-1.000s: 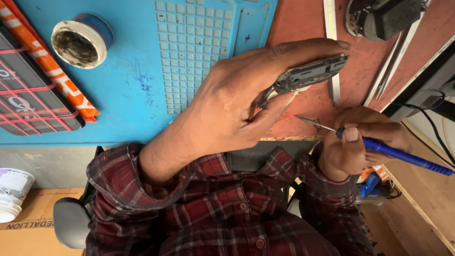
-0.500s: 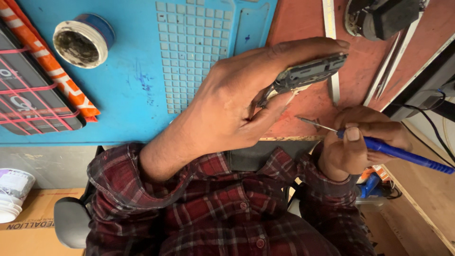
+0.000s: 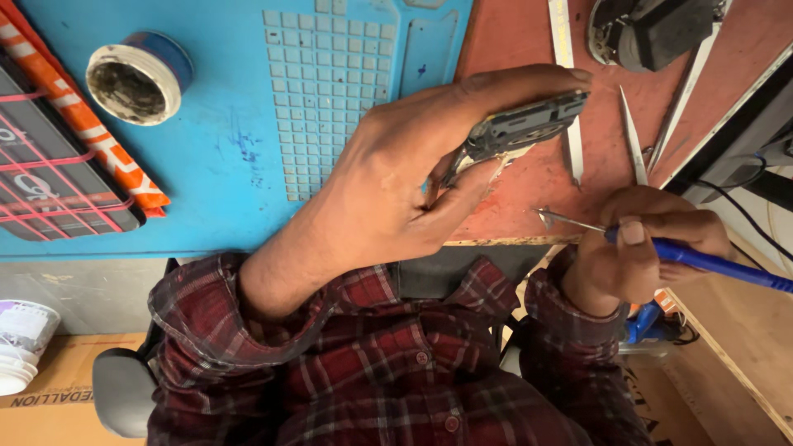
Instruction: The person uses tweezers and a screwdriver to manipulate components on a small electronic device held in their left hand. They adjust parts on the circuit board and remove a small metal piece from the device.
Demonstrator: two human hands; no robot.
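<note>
Red bench (image 3: 512, 33) up top, with the blue work mat (image 3: 215, 182) spread out to the left of the left hand (image 3: 396, 182); that hand sits big in the middle of the view, its grip clamped on a grey, flat electronic part (image 3: 524, 128), forefinger laid along the upper edge, thumb pressing from beneath, the part lifted and tilted above the bench's front edge; on the mat, far left of this grip, lies a dark slab bound with pink bands (image 3: 49, 173), an orange striped strip (image 3: 83, 124) alongside it, and a round open tub (image 3: 136, 78) with a blue wall just beyond.

Over to the right hand (image 3: 644, 248), lower and to the right of the part; its grip is closed round a blue-handled tool (image 3: 719, 264), thumb pressed on the shaft, handle running off right, thin metal tip aimed left at the part but not touching it, just below it; above this grip, tweezers (image 3: 634, 136) lie on the bench, and further up a dark gadget (image 3: 652, 29) at the top edge.
</note>
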